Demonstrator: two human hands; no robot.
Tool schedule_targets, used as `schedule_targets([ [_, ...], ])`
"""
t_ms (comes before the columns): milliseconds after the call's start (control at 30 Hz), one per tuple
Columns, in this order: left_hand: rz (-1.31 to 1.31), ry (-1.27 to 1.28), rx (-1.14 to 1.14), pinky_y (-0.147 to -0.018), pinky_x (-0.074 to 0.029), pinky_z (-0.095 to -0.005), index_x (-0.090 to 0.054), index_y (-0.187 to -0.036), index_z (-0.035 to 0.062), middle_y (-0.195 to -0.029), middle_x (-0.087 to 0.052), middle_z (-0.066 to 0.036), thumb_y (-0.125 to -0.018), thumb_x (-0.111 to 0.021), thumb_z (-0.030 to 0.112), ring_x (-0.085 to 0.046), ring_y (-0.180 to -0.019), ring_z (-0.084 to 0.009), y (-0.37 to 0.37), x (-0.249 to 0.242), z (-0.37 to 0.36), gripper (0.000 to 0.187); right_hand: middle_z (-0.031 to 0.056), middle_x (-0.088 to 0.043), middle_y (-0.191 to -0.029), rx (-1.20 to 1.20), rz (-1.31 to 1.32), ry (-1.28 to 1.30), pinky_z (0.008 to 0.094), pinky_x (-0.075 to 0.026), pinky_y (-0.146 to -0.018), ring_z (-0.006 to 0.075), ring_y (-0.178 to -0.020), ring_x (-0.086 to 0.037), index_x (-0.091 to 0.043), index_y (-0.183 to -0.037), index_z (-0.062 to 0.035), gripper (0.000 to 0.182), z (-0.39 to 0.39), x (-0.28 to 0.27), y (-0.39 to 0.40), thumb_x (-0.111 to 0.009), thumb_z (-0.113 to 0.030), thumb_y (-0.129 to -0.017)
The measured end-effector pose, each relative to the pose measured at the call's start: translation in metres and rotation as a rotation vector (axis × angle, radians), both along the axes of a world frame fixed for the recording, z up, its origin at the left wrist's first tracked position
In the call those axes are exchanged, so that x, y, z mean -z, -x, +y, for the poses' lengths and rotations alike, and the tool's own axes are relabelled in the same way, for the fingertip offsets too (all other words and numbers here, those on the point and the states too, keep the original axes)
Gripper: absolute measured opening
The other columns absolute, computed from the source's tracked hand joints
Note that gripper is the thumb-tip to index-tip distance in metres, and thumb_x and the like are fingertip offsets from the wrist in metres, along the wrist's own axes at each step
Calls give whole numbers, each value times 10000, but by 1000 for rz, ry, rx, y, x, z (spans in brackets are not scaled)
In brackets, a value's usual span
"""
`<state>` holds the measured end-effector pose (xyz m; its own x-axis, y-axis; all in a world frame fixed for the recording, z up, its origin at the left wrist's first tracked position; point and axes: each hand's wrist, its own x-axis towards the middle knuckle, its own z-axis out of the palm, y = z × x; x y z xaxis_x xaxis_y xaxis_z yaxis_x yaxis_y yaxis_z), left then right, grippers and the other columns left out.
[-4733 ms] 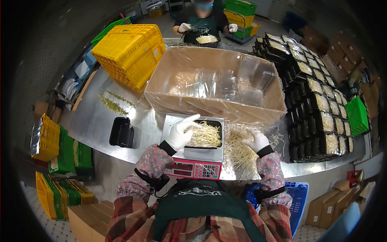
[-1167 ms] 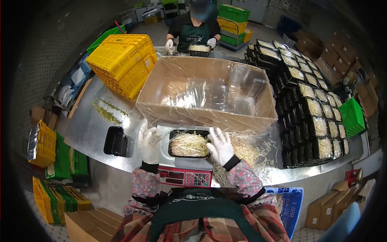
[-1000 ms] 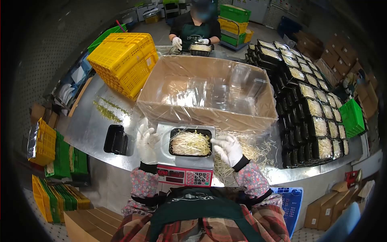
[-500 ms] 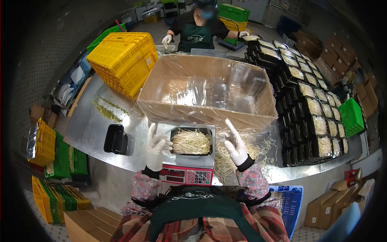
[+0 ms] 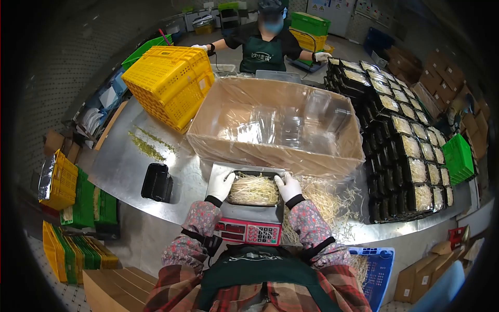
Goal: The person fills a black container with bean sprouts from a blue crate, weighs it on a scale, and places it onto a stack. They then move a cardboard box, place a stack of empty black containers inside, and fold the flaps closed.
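A black plastic tray (image 5: 255, 204) filled with bean sprouts (image 5: 253, 188) rests on the plate of a scale with a red keypad front (image 5: 249, 232). White-gloved, my left hand (image 5: 222, 186) grips the tray's left edge. At the opposite edge, my right hand (image 5: 289, 187) holds the tray with its fingers closed over the rim. The undersides of the fingers are hidden. Loose sprouts (image 5: 323, 198) lie heaped on the metal table just right of the scale. Another black tray (image 5: 157, 183) sits to the left.
A plastic-lined cardboard box (image 5: 275, 151) with clear lids stands behind the scale. Yellow crates (image 5: 169, 83) are at its left; stacked sprout packs (image 5: 410, 166) rise on the right. Green trimmings (image 5: 146, 146) lie on the table (image 5: 122, 171). A co-worker (image 5: 263, 52) stands opposite.
Both my hands have come down and inward from beside the scale onto the tray's two sides. The co-worker's hand on the left side of the view has moved outward to the yellow crates.
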<state>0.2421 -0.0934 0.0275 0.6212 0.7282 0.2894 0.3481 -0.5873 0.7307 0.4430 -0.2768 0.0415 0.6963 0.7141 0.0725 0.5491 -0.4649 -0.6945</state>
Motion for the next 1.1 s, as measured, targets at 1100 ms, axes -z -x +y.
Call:
schedule_targets([
  [1100, -201, 1112, 106, -677, -572, -377, -543, -949, 36, -889, -643, -113, -807, -662, 15, -660, -769, -235, 40, -35, -5, 187, 19, -630, -791, -148, 804, -246, 247, -484, -618, 92, -667, -578, -569, -977, -53, 314, -97, -3, 0, -739, -282, -845],
])
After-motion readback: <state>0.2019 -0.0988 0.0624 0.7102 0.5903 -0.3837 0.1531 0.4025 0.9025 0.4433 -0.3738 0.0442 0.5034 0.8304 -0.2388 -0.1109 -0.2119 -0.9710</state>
